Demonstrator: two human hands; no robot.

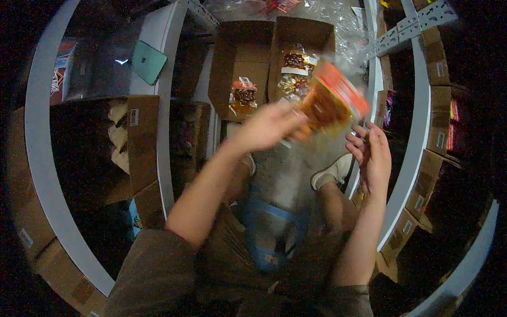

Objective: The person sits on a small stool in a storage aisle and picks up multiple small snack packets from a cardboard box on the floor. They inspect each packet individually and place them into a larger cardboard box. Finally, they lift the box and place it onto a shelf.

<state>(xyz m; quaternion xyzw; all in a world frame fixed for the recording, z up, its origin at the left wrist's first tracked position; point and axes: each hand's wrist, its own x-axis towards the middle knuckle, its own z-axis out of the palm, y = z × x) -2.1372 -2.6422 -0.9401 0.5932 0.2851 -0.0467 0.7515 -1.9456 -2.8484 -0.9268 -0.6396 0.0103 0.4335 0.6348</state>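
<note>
My left hand [275,126] is closed on the near-left edge of a snack packet [334,101], a plastic pouch with amber-brown contents and an orange-red band along its top. The packet is tilted in the air and blurred by motion. My right hand [374,153] is beside its lower right corner, palm turned inward and fingers apart, holding nothing. Beyond my hands stand two open cardboard boxes side by side. In the left box [219,68] lies one dark-brown food packet [244,95]. The right box [303,30] holds several similar packets [297,62], partly hidden behind the raised one.
Shelving with pale uprights [165,105] flanks me on both sides, loaded with cardboard boxes [143,142]. A light-green tablet or phone [148,62] rests at the left shelf. Clear plastic wrap [346,31] lies on the far floor. Below me is a blue stool-like object [266,243], partly hidden.
</note>
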